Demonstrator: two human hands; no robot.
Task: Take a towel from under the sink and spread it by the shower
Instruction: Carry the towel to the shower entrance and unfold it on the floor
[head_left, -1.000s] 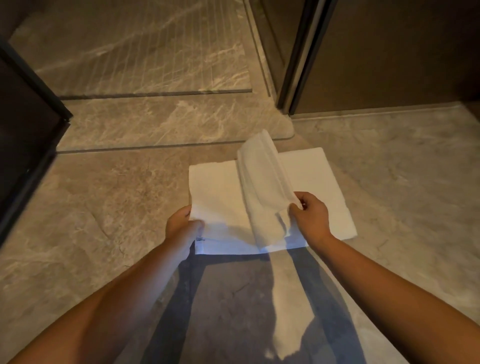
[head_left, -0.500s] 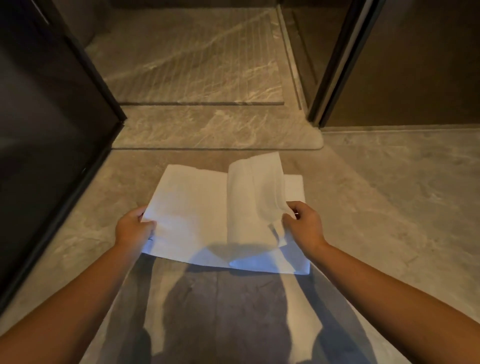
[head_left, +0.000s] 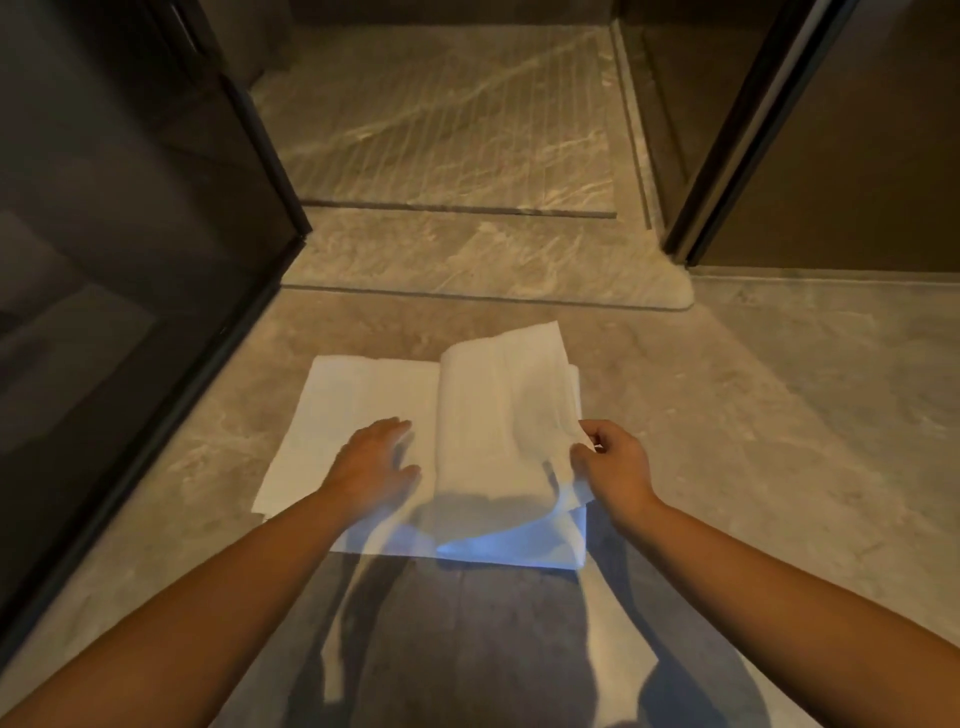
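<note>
A white towel (head_left: 363, 400) lies on the marble floor just in front of the shower threshold (head_left: 488, 260). Its left half is flat; a folded flap stands raised over its right half. My left hand (head_left: 376, 457) rests palm-down with fingers spread on the flat left part, holding nothing. My right hand (head_left: 610, 465) pinches the near right corner of the raised flap and keeps it lifted off the layer below.
A dark glass shower panel (head_left: 130, 286) runs along the left, close to the towel's left edge. A dark door frame (head_left: 727, 156) and brown wall stand at the back right. The ribbed shower floor (head_left: 447, 130) lies beyond the threshold. My shadow falls on the floor below the towel.
My left hand has let go of the towel's near left edge and moved onto its flat top. The right hand still holds the flap. The view has shifted toward the shower.
</note>
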